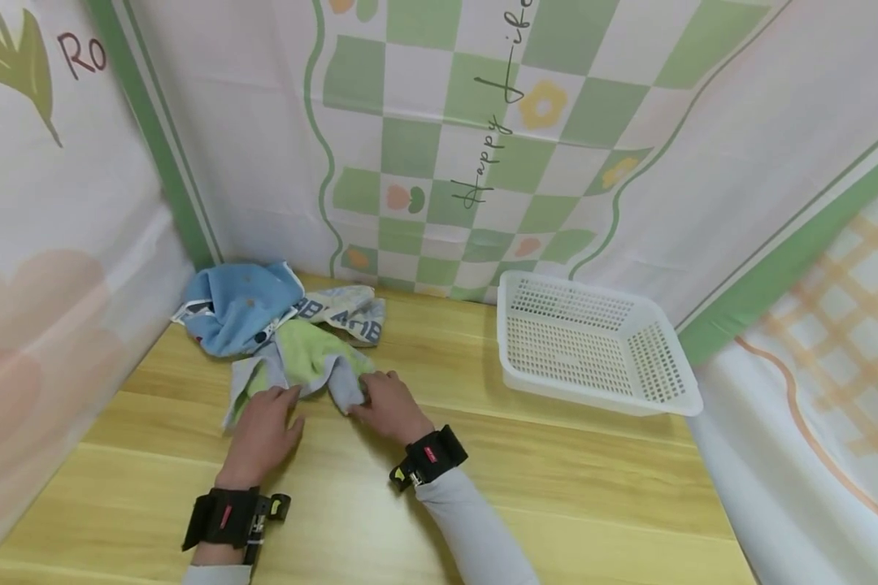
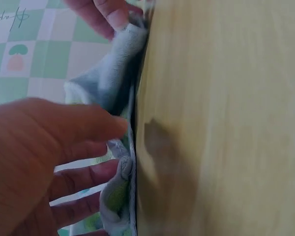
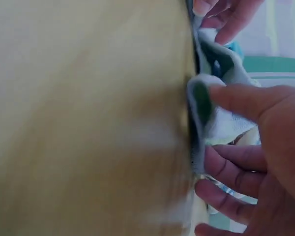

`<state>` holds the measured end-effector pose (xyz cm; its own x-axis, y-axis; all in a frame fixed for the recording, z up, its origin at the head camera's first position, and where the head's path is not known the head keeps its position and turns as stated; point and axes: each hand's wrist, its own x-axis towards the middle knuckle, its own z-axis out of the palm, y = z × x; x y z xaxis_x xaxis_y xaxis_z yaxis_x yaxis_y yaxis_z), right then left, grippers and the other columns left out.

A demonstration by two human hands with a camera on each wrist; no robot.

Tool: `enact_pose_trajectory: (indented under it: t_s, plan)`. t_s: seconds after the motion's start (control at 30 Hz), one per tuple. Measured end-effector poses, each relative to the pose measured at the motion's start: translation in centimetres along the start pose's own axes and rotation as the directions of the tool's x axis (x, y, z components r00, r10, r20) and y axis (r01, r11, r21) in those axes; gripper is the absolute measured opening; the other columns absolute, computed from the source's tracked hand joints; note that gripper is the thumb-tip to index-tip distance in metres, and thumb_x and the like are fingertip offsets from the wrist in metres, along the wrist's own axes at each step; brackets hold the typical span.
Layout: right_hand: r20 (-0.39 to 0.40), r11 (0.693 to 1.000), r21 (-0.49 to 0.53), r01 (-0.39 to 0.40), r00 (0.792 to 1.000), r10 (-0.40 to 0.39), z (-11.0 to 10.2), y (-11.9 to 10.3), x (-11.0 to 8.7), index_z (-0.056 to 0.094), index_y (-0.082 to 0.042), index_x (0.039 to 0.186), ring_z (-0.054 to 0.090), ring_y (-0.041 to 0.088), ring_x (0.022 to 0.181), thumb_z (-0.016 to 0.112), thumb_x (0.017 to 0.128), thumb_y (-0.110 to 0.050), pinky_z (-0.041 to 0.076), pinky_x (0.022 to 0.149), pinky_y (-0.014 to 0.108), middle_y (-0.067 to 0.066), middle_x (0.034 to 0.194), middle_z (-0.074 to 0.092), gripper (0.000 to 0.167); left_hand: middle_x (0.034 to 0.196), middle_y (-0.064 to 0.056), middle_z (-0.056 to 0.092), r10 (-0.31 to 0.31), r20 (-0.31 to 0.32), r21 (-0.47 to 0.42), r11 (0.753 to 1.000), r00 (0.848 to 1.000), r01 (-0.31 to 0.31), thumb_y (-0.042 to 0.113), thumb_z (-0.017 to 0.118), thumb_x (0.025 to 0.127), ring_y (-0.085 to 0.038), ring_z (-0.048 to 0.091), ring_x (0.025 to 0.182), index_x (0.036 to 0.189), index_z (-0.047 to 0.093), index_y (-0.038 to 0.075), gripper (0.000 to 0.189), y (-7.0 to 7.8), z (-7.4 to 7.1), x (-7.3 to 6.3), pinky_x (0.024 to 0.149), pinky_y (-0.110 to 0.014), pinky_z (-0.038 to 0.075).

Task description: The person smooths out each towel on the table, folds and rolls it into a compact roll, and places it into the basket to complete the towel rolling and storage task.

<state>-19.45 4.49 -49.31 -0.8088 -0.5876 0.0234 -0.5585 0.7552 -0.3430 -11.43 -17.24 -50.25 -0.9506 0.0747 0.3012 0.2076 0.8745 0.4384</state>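
Observation:
A crumpled green towel with a grey border (image 1: 310,351) lies on the table at left of centre in the head view. My right hand (image 1: 393,408) pinches its right edge between thumb and fingers. At the near left edge, my left hand (image 1: 262,432) touches the cloth with nearly straight fingers; in the left wrist view its thumb and fingers (image 2: 83,179) stand apart beside a fold. The right wrist view shows the right thumb (image 3: 236,98) against a raised fold of the towel (image 3: 202,105). Folds hide some fingertips.
A blue cloth (image 1: 243,305) lies bunched behind the green towel at the left. Beside it is a white cloth with blue letters (image 1: 351,313). A white perforated plastic basket (image 1: 600,400) stands at the right. Patterned curtains (image 1: 439,146) surround the wooden table (image 1: 585,496).

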Motion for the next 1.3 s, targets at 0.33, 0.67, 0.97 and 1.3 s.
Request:
enact_pose_trajectory:
  t_s: [0.33,0.67,0.97,1.3]
  plan:
    - [-0.107,0.974,-0.183,-0.131,0.988,0.113,1.4,-1.7,-1.8,0.066,-0.010,0.091,0.058,0.026,0.084,0.073,0.087,-0.048,0.049,0.090,0.047,0.003,0.082,0.069,0.039,0.092,-0.022,0.072,-0.066,0.043,0.027,0.998,0.997,0.065,0.003,0.076,0.082,-0.044,0.066,0.083,0.117,0.068,-0.008,0.038,0.0,0.0,-0.3,0.073,-0.056,0.054]
    - [-0.220,0.996,-0.065,-0.065,0.974,0.050,-1.7,0.4,-3.9,0.068,-0.016,0.078,0.059,0.015,0.062,0.065,0.091,-0.010,0.049,0.058,0.030,-0.003,0.067,0.065,0.015,0.102,-0.024,0.065,-0.066,-0.009,0.002,0.998,0.998,0.066,-0.001,0.077,0.079,-0.045,0.055,0.095,0.103,0.073,-0.004,0.024,-0.4,-0.4,-0.5,0.078,-0.057,0.046]
    - [-0.412,0.976,0.175,-0.129,0.891,0.192,-8.2,2.5,-7.1,0.069,-0.007,0.128,0.071,0.028,0.093,0.055,0.099,-0.003,0.059,0.075,0.043,0.013,0.115,0.074,0.032,0.106,-0.022,0.058,-0.026,0.025,-0.016,1.000,0.999,0.027,0.000,0.072,0.078,-0.047,0.051,0.105,0.101,0.074,-0.002,0.023,0.0,-0.2,-0.2,0.089,-0.061,0.043]
    - [-0.595,0.946,0.317,-0.073,0.761,0.259,-12.0,4.2,-11.5,0.067,-0.001,0.122,0.048,0.017,0.052,0.043,0.097,0.005,0.046,0.053,0.032,0.015,0.075,0.063,0.034,0.094,-0.014,0.054,-0.018,0.111,-0.049,0.999,0.994,0.024,0.005,0.079,0.079,-0.039,0.051,0.097,0.081,0.070,0.008,0.010,0.9,0.1,0.3,0.083,-0.055,0.044]
